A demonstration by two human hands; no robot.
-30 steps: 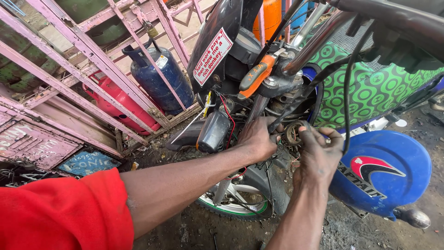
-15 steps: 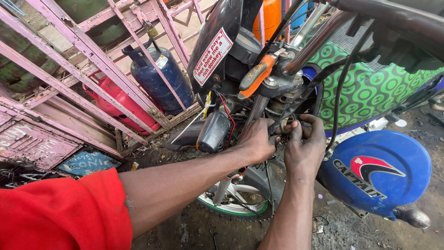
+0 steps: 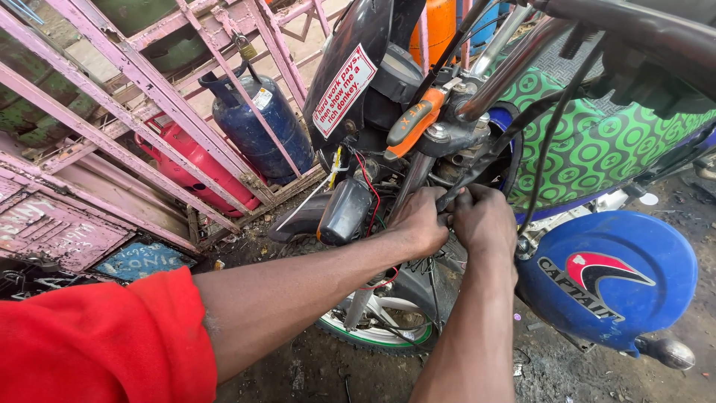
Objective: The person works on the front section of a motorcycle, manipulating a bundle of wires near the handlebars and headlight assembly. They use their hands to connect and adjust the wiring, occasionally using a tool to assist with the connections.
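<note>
Scene: A person in a red sleeve [image 3: 97, 343] leans in over the front of a motorcycle [image 3: 418, 119], seen from a camera on the head looking down at both arms.

Left hand: The left hand [image 3: 419, 221] is clenched around the bundle of black cables [image 3: 477, 168] just below the steering head, beside the fork tube [image 3: 406, 183].

Right hand: The right hand [image 3: 485, 218] is closed on the same cables, knuckles up, touching the left hand. What the fingertips pinch is hidden.

Where the cables are: They run down from the handlebar [image 3: 634, 30], pass between the two hands, and vanish behind them toward the front wheel [image 3: 377, 332].

Nearby: A red wire [image 3: 371, 186] loops beside a black horn [image 3: 344, 213]. A blue round cover [image 3: 608, 280] sits to the right. A blue gas cylinder [image 3: 261, 130] and a red gas cylinder [image 3: 190, 168] lie behind pink metal bars [image 3: 112, 82].

Risk, cables: In my judgement, a hard tug from both fists could kink a cable or pull it from its fitting.

Risk, wire: The thin red wire sits close to the left wrist and could snag.

Risk, fingers: Fingers are packed tight against metal parts; a slip could scrape or pinch them.

Risk, footing: The dirt ground [image 3: 567, 373] looks wet, so the bike could shift.
</note>
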